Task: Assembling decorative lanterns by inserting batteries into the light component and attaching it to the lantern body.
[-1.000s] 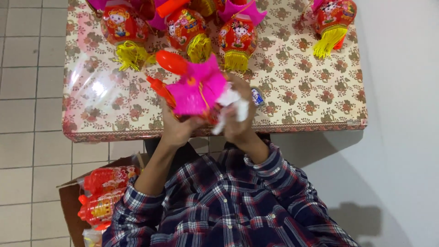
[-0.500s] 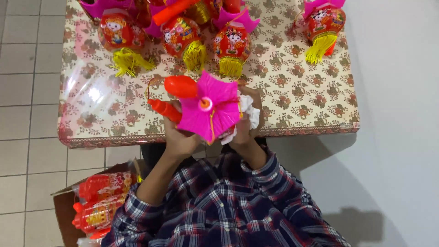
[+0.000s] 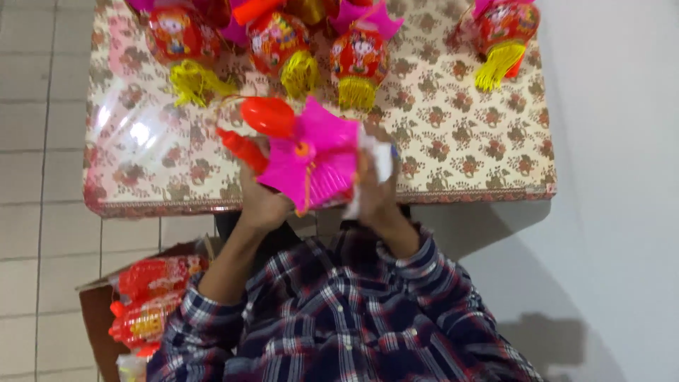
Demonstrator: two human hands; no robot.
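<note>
Above the near edge of the table (image 3: 467,148), I see both hands raised with a toy lantern between them. The left hand (image 3: 260,199) curls around the lantern's underside, fingers closed on it next to the red plastic handle (image 3: 244,147). The right hand (image 3: 375,194) presses flat-fingered against the other side, pinning a scrap of white wrapping (image 3: 378,159) to the lantern; its fingertips are hidden behind the pink top, so I can't tell how tightly they close.

The lantern in hand (image 3: 315,163) shows a magenta paper cap (image 3: 322,145) folded into star-like points, with a small orange stud at its centre and a thin cord hanging from it. A glossy red bulb-shaped piece (image 3: 269,115) sits against its upper left. I judge it part-assembled: I can see no tassel on it.

Four finished-looking lanterns lie along the far side of the table: red printed bodies, pink caps, fringed yellow tassels (image 3: 191,81), the nearest of them (image 3: 361,60) just beyond the one being held. So I'd say several are done and this one is under way.

The table wears a floral cloth under a shiny clear plastic sheet. Down on the tiled floor, a cardboard box (image 3: 95,318) holds more red parts in crinkly wrappers (image 3: 152,301), which suggests more are left to make.
</note>
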